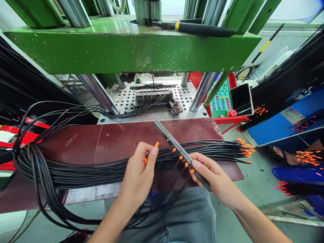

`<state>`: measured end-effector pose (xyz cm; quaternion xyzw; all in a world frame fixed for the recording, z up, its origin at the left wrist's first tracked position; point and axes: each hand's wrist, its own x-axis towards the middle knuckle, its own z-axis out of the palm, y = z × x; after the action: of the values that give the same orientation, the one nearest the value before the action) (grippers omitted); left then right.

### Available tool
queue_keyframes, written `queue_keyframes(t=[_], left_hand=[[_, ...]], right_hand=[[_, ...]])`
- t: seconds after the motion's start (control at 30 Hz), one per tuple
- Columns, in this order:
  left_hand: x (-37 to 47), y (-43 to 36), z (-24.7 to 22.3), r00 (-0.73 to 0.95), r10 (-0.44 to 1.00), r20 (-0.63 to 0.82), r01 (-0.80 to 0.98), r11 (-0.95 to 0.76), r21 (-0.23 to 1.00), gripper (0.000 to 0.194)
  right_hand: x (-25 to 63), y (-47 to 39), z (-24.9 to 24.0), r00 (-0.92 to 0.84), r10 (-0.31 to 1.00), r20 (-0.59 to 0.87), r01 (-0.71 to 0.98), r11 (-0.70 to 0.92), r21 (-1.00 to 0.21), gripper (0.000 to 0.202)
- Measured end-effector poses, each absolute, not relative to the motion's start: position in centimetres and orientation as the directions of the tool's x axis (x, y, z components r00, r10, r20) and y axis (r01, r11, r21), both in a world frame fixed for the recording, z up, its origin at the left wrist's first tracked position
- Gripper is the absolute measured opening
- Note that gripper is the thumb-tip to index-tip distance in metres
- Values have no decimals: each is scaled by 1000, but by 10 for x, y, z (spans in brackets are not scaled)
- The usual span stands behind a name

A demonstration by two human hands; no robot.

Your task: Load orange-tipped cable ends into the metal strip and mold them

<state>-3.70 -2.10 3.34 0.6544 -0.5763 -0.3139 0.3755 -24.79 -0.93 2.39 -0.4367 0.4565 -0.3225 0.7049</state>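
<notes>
I see the right hand (214, 173) clasping a metal bar (180, 149) by its near end, the rest slanting forward-left; the left hand (140, 168) pinches orange connectors (157, 144).

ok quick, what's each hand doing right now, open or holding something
Left hand: closed, pinching small orange connectors.
Right hand: closed, holding the near end of the metal bar.

Bright light, strongest behind the green press (152, 50); glare streaks its steel columns (97, 91); shadows darken the jeans (188, 211); wide-angle distortion stretches the edges.
</notes>
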Motion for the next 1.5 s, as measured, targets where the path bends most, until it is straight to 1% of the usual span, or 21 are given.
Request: queue_keyframes(t=[0.1,0.23,0.47,0.57,0.67,0.77,0.83,0.9,0.97,1.0,1.07,1.1,1.13,1.17,1.23,1.3,1.33,1.4,1.5], left_hand=[[-36,-22,34,49,-998,-30,-521,-52,852,34],[-36,-23,35,17,-998,-60,-521,-60,852,37],[-42,-27,46,-11,-995,-101,-590,-75,804,37],[-42,-30,46,-24,-992,-125,-560,-90,824,38],[-40,-35,45,-72,-971,-226,-425,-175,888,40],[-39,-40,47,-171,-930,-324,-290,-267,919,39],[-37,-43,49,-221,-908,-356,-247,-301,921,38],[-35,-45,51,-241,-901,-361,-240,-306,921,40],[-29,-48,54,-204,-927,-315,-225,-268,937,42],[-24,-48,55,-155,-950,-272,-198,-240,950,42],[-15,-48,59,-11,-981,-194,-80,-193,978,41],[-11,-46,62,53,-981,-185,16,-184,983,39],[-8,-43,65,86,-974,-208,133,-196,972,37],[-6,-39,68,80,-962,-259,261,-231,937,38],[-8,-28,72,-14,-926,-377,496,-334,801,41],[-17,-16,74,-71,-887,-456,653,-387,651,38],[-22,-10,73,-55,-877,-477,703,-374,606,31],[-34,0,70,17,-877,-480,749,-307,587,17],[-44,7,62,79,-905,-417,693,-251,676,18]], right_hand=[[-247,-9,24,390,-855,-342,36,386,-922,35],[-245,-8,25,390,-861,-328,7,359,-933,35],[-243,-4,20,368,-874,-318,-28,331,-943,36],[-242,-3,19,363,-879,-308,-46,314,-948,35],[-242,-2,18,351,-888,-296,-93,281,-955,33],[-241,-1,18,350,-899,-263,-159,220,-962,30],[-241,0,19,353,-901,-251,-169,202,-965,29],[-242,-1,20,356,-895,-268,-131,236,-963,31],[-243,-4,22,359,-880,-312,-61,312,-948,34],[-244,-5,23,359,-871,-334,-25,349,-937,35],[-245,-8,26,347,-863,-367,25,400,-916,38],[-245,-10,27,337,-865,-372,41,408,-912,38],[-245,-11,28,328,-868,-372,53,410,-911,39],[-245,-11,29,321,-872,-370,63,409,-910,39],[-243,-12,30,317,-874,-369,77,411,-908,38],[-242,-11,29,318,-871,-375,87,420,-903,38],[-242,-11,29,317,-869,-379,91,425,-900,38],[-242,-10,28,318,-868,-381,95,429,-898,38],[-243,-10,26,314,-870,-381,91,427,-900,38]])
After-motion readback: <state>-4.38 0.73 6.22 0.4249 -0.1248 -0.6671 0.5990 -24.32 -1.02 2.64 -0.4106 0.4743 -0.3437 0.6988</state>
